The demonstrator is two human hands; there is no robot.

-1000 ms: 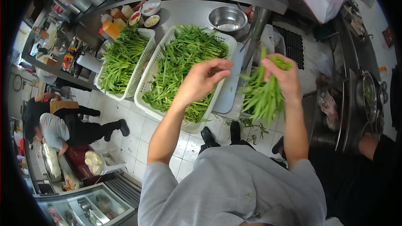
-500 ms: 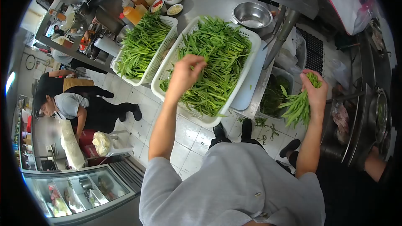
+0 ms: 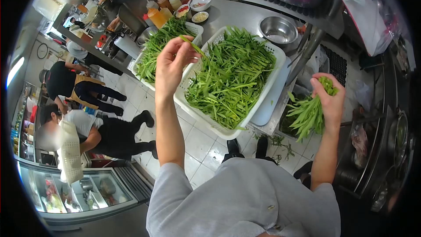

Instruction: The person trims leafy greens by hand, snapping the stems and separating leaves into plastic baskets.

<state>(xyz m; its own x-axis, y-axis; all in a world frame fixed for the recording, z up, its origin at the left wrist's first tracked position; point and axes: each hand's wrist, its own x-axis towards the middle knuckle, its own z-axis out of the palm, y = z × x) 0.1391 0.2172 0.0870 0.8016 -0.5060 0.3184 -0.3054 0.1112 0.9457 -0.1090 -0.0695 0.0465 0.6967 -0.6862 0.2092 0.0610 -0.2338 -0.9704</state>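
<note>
Just above the left rim of a white plastic basket (image 3: 202,120), my left hand (image 3: 171,63) pinches a single green stem (image 3: 193,45). That basket is heaped with long-stemmed leafy greens (image 3: 232,79), apparently water spinach. Out to the right, my right hand (image 3: 330,98) is closed around a bunch of the same greens (image 3: 308,116), cut ends up and leaves hanging down. Below the bunch, a bin holding darker greens is partly hidden. Beside the first basket, a second white basket (image 3: 141,78) carries more greens (image 3: 154,55), partly covered by my left hand.
A steel bowl (image 3: 278,30), squeeze bottles (image 3: 156,17) and small bowls (image 3: 200,17) stand at the counter's back. A pale blue board (image 3: 266,110) lies right of the basket. Scraps (image 3: 280,142) litter the floor. At left, a person (image 3: 94,134) holds a white crate (image 3: 69,149).
My left hand has lifted up and left from the greens with a stem in it. My right hand still grips its bunch. At left, a person has raised a white crate and turned.
</note>
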